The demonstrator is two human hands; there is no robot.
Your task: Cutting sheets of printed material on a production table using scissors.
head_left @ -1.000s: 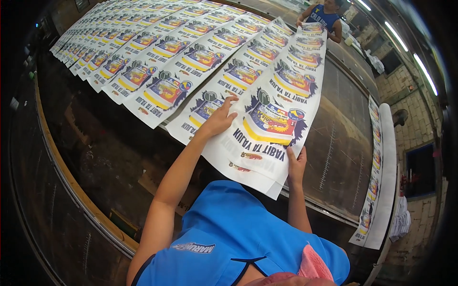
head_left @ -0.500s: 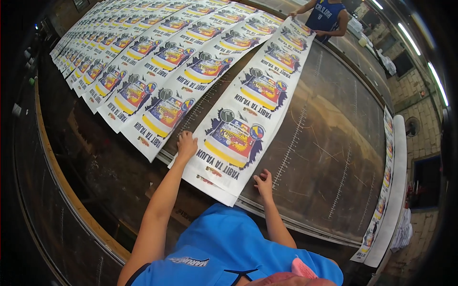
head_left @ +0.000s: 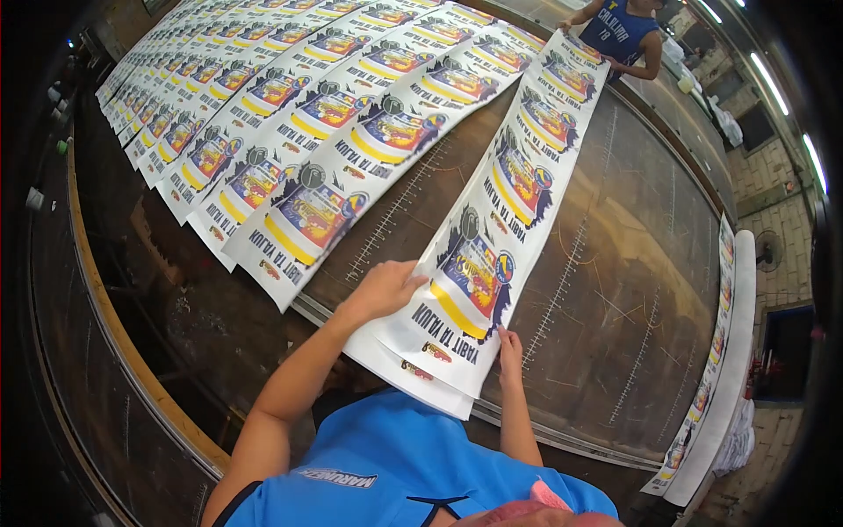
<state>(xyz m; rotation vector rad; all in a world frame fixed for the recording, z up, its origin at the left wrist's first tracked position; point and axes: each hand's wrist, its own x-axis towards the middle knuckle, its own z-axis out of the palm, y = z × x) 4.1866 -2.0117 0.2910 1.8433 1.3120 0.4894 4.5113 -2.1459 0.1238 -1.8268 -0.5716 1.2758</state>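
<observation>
A long white strip (head_left: 436, 320) with repeated purple, yellow and red prints runs from me toward the far side of the dark table. My left hand (head_left: 386, 290) is closed on its left edge near the close end, the thumb lying on top. On the right edge, my right hand (head_left: 511, 356) pinches the same strip, some of its fingers hidden beneath. A second sheet's end (head_left: 420, 372) shows under the strip, close to my blue shirt. At the far end, a person in a dark blue sleeveless top (head_left: 617, 35) has both hands on the strip.
Several similar printed strips (head_left: 329, 114) lie overlapping and fanned out to the left. The brown table (head_left: 606, 290) has scratches and ruler-like tick marks. Along its right end hang another printed strip (head_left: 702, 386) and a white roll (head_left: 733, 351). A curved wooden edge (head_left: 132, 351) is at left.
Both hands have closed on the strip's edges, the left moving right and onto it. The strip's near part has shifted right and is bowed. The person opposite has moved slightly right.
</observation>
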